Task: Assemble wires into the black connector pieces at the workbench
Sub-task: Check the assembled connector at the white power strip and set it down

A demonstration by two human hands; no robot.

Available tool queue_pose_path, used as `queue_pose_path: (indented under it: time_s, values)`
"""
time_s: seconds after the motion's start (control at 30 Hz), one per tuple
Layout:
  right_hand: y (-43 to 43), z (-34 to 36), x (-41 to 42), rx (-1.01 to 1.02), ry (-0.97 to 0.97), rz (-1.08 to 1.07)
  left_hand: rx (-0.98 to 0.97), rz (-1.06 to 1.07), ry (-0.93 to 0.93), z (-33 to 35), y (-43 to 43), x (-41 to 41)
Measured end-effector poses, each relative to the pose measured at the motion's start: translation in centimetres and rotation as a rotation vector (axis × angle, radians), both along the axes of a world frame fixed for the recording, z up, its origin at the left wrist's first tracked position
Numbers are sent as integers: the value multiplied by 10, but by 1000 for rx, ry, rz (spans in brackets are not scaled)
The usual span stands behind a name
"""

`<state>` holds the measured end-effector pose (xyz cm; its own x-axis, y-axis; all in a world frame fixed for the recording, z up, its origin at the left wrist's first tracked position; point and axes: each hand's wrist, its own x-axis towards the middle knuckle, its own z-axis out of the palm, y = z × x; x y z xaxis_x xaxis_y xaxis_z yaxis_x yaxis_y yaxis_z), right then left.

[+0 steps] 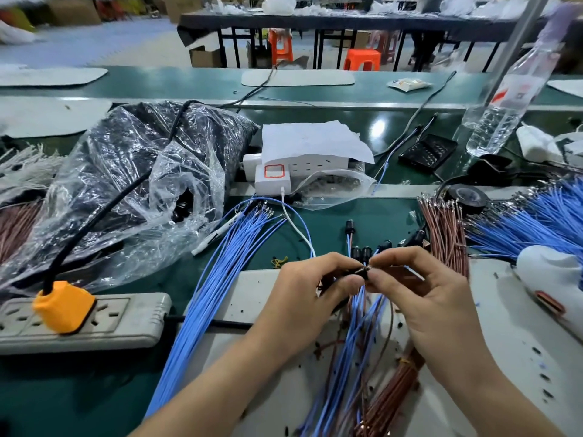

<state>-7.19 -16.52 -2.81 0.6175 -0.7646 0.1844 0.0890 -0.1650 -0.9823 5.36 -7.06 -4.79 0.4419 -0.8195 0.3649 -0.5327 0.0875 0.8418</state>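
Fingertips [351, 280] of the left hand [310, 298] pinch a black connector [363, 272] above the mat [252, 291] while the right hand [422, 298] pinches a wire [410, 271] at its mouth, so insertion looks under way and next calls for a straight push home, finished connectors [361, 252] lying just beyond.

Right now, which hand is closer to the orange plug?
Left. The left hand, pinching a black connector, sits right of the orange plug; the right hand, pinching a wire end, is farther right.
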Motion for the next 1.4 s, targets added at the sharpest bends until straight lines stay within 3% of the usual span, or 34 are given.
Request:
queue_pose_path:
  time_s: [0.17,0.57,0.73,1.2,1.4]
  values:
    - [-1,5,-1,28,-45,1,-3,-1,-8,0,0,0]
    - [-11,-4,1,326,-95,146,-25,11,-65,2,1,-2]
    - [-15,1,-4,170,14,177,-9,8,-69,3,1,-2]
    - [-24,4,-8,202,70,302,34,82,-150,2,1,-4]
    - [-26,4,-12,75,103,298,25,40,-51,6,-1,-6]
